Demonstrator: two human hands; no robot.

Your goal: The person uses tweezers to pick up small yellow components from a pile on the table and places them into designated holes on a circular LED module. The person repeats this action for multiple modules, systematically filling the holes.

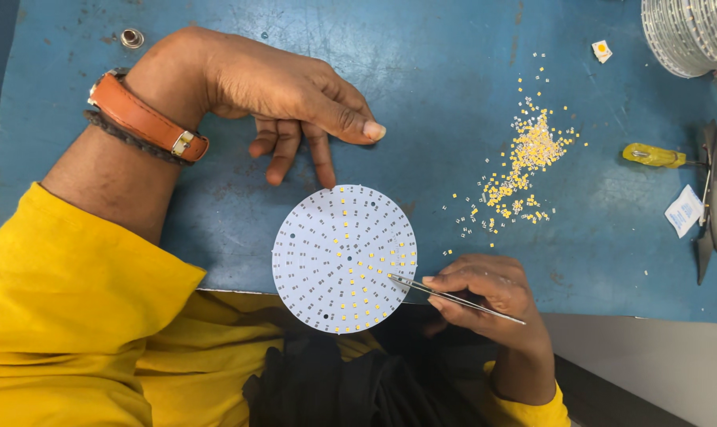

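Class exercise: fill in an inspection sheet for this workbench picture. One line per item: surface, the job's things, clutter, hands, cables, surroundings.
Surface: blue worktop, scuffed and worn.
Job's things: round white board overhanging the near edge, partly filled with small yellow chips; tweezers with tips over the board's right side; loose pile of yellow chips.
Clutter: yellow-handled tool, small white packet, metal stud, stacked round boards at the far right corner.
Hands: left hand rests fingertips by the board's far edge; right hand pinches the tweezers.
Cables: nothing seen.
Surroundings: grey floor beyond the bench edge.
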